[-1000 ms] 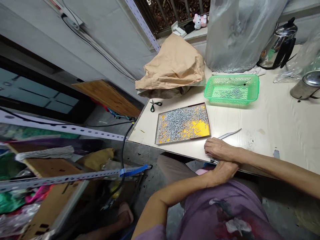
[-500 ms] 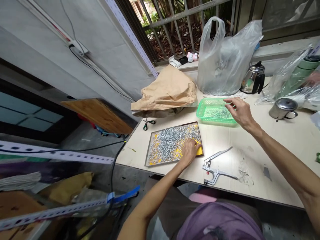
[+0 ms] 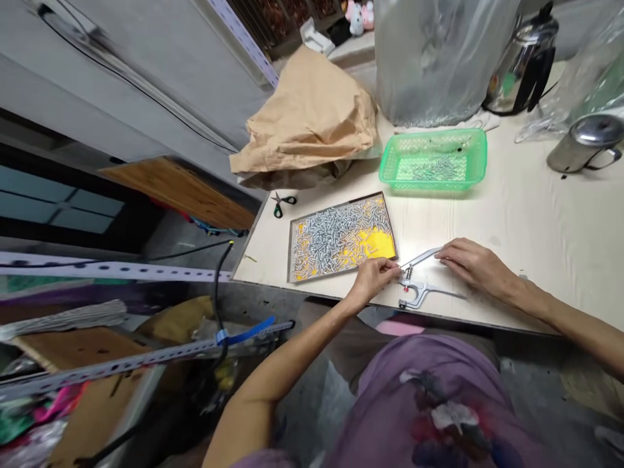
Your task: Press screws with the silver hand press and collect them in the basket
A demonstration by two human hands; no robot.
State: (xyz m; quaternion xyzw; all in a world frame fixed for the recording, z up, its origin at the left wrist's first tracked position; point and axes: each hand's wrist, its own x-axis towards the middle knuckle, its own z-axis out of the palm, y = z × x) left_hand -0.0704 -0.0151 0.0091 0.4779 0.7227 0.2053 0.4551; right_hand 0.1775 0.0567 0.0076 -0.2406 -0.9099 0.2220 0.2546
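Two hands (image 3: 374, 281) (image 3: 472, 263) at silver pliers (image 3: 418, 290), near the table's front edge (image 3: 480, 317)

We see silver hand-press pliers (image 3: 422, 288) lying at the near side, both handles spread and pointing right, red bit at the head; to their left we have a shallow, yellow-based tray (image 3: 383, 244) strewn with small metal pieces (image 3: 326, 237)
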